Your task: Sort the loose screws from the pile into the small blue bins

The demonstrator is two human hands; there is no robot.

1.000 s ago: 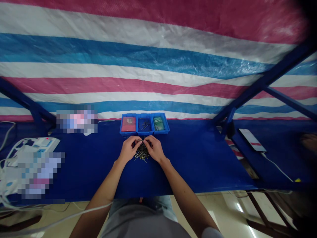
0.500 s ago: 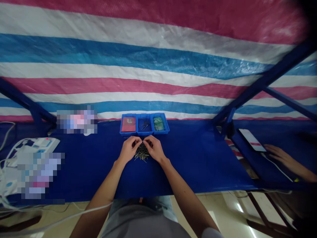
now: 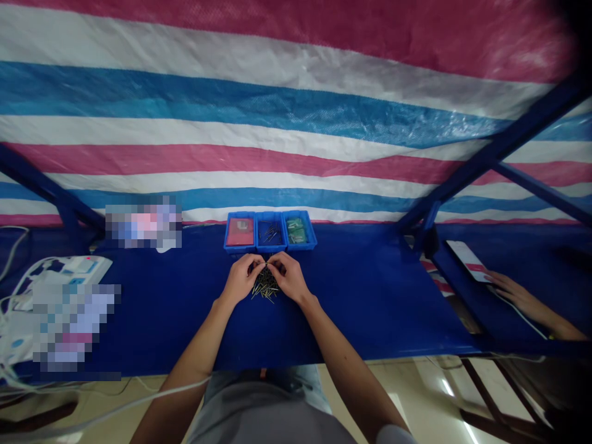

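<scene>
A pile of thin, dark and brass-coloured screws [image 3: 264,290] lies on the blue table in front of me. Over its far edge, my left hand [image 3: 243,275] and my right hand [image 3: 287,277] meet, thumb and fingers pinched together. Between the fingertips is something tiny and thin, too small to make out. Just beyond my hands stand three joined blue bins: the left bin [image 3: 226,237] holds a reddish packet [image 3: 240,233], the middle bin [image 3: 269,245] several dark slender pieces [image 3: 272,233], and the right bin [image 3: 312,234] green-looking bags [image 3: 296,231] of small parts.
White power strips and cables [image 3: 90,266] lie at the left, beside blurred-out items. At the right, another person's hand [image 3: 520,296] is on a phone [image 3: 467,259] with a white cable. Blue frame bars [image 3: 462,169] slant up before a striped tarp [image 3: 277,135].
My hands stay in almost the same place, with only slight shifts at the fingertips. At the right, the other person's hand has moved a little left, onto the phone's near end.
</scene>
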